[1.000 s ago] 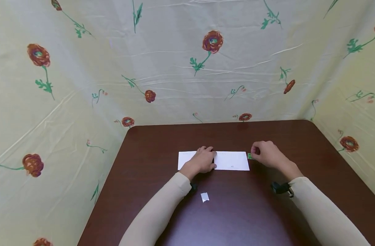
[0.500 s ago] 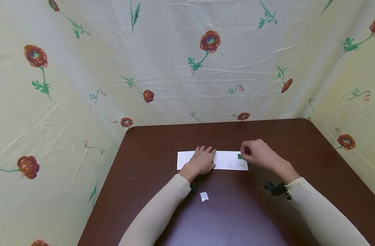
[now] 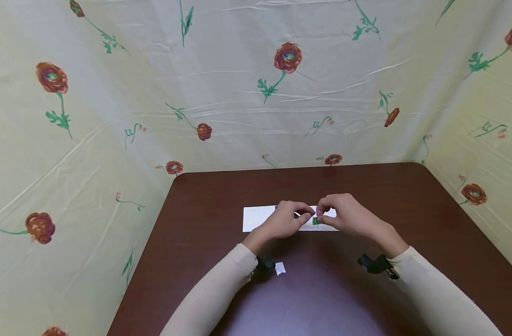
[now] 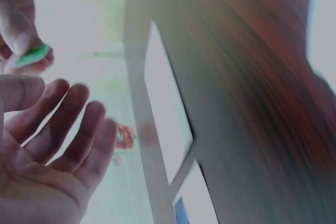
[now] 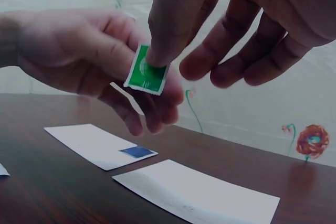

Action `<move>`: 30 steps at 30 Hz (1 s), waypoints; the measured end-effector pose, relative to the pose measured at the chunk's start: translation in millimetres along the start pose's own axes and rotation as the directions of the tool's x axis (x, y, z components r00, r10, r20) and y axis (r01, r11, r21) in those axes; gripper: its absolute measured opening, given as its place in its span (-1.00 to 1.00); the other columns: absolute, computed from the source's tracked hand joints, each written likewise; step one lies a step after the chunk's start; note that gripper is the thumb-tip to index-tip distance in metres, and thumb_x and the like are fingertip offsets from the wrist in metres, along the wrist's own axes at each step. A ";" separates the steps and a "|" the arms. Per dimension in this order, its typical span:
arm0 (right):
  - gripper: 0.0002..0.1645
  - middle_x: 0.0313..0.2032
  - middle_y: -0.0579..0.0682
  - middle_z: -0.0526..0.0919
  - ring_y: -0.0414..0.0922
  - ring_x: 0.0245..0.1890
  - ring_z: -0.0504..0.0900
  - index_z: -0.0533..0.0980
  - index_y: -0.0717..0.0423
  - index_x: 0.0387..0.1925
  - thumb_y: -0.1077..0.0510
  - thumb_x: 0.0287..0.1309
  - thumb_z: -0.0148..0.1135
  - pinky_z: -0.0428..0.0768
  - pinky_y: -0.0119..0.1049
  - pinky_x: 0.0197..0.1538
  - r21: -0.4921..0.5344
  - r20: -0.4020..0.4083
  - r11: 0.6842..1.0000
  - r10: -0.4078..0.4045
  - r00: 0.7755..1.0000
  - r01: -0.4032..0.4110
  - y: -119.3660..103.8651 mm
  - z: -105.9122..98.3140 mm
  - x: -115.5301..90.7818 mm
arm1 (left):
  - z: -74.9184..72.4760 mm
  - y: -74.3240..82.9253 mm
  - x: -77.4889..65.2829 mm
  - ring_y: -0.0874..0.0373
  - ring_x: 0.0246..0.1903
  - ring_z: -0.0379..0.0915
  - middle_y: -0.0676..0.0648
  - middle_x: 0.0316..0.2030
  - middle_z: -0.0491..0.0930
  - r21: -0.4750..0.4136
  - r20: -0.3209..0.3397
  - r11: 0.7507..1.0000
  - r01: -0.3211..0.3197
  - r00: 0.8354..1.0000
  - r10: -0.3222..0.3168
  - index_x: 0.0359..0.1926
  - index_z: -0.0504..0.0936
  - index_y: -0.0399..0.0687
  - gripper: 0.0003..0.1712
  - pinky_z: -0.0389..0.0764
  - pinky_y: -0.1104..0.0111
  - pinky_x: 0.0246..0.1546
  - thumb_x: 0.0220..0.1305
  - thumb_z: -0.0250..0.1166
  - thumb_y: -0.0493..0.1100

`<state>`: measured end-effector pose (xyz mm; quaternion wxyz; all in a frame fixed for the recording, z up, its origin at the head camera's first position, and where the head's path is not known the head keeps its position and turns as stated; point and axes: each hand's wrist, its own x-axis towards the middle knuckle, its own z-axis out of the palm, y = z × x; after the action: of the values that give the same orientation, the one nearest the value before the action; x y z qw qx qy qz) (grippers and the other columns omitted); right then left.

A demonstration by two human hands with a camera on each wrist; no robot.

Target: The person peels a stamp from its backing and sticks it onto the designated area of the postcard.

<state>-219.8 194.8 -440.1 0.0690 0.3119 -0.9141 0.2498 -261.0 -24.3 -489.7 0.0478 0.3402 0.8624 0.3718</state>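
A small green stamp (image 5: 142, 80) with white perforated edges is pinched between the thumb and fingers of my right hand (image 3: 349, 213). My left hand (image 3: 282, 220) is raised right beside it, fingers spread and loosely bent, thumb close to the stamp in the left wrist view. Below both hands two white envelopes lie end to end on the table. The left envelope (image 5: 86, 142) bears a blue stamp (image 5: 137, 151) at one end. On the right envelope (image 5: 210, 192) a tiny printed mark shows near the edge. In the head view the hands cover much of both envelopes.
A white paper scrap (image 3: 280, 268) lies on the brown table (image 3: 222, 191) nearer to me, beside my left wrist. Flower-patterned cloth (image 3: 239, 93) hangs around the table's back and sides. A dark wrist camera (image 3: 375, 264) juts from below my right wrist.
My right hand has moved left with the green stamp, from the envelope's right end to over its middle. My left hand has lifted off the envelopes and turned toward the stamp.
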 end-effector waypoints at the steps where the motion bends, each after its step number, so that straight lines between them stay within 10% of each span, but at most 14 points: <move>1: -0.83 -0.41 -0.31 0.64 -0.27 -0.32 0.59 0.62 -0.15 -0.40 0.15 0.07 0.51 0.60 -0.26 -0.17 0.004 -0.015 1.000 -0.010 1.000 0.010 -0.9 0.2 0.0 | -0.6 2.5 -0.3 0.30 -0.16 0.60 0.14 -0.13 0.72 -0.068 0.016 0.998 0.007 1.000 -0.006 0.00 0.73 0.06 -0.75 0.61 0.45 -0.14 0.44 0.18 -0.13; 14: -0.82 -0.39 -0.34 0.61 -0.24 -0.27 0.58 0.63 -0.17 -0.36 0.11 0.05 0.53 0.59 -0.21 -0.12 0.046 -0.092 0.999 0.003 0.996 0.001 0.0 16.3 -4.9 | 3.8 -4.7 -2.0 -0.33 -0.16 0.63 -0.17 -0.29 0.73 -0.447 0.179 0.884 0.136 0.982 -0.061 -0.02 0.73 -0.16 -0.76 0.63 -0.13 -0.05 0.37 0.26 -0.20; 30: -0.92 -0.58 -0.27 0.59 -0.32 -0.56 0.48 0.68 -0.02 -0.37 0.21 0.06 0.37 0.48 -0.38 -0.44 -0.052 -0.243 0.991 0.106 0.964 -0.122 -15.7 23.8 -15.0 | 12.3 -10.0 -8.4 0.21 -0.51 0.51 -0.20 -0.37 0.72 -0.416 -0.017 0.887 0.199 0.974 -0.227 -0.26 0.76 -0.12 -0.85 0.53 0.39 -0.47 0.31 0.35 -0.13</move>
<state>-197.7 180.3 -458.4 0.1747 0.2237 -0.9233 0.2587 -255.9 -27.0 -506.7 0.1305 0.2135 0.7980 0.5483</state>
